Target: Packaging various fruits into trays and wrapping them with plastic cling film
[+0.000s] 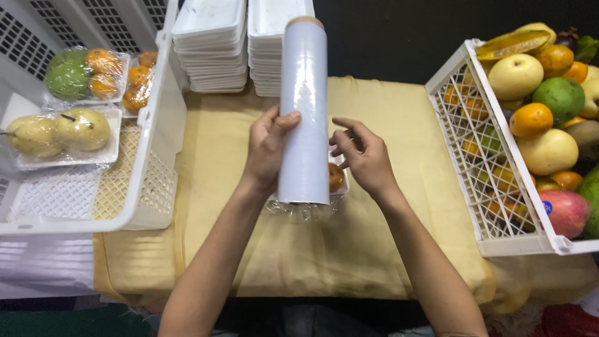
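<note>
Cling-film roll (304,106) stands over a small fruit tray (337,181) mid-counter (399,137); left hand (267,148) is wrapped around its side, right hand (364,157) hovers beside it, fingers loosely spread.

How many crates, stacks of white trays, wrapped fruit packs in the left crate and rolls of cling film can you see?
White crates: 2
Stacks of white trays: 2
Wrapped fruit packs in the left crate: 3
Rolls of cling film: 1
Total: 8

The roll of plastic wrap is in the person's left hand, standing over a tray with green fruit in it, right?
Not quite. The left hand does grip the roll of plastic wrap, but the head view shows orange fruit in the tray under it, not green.
</note>
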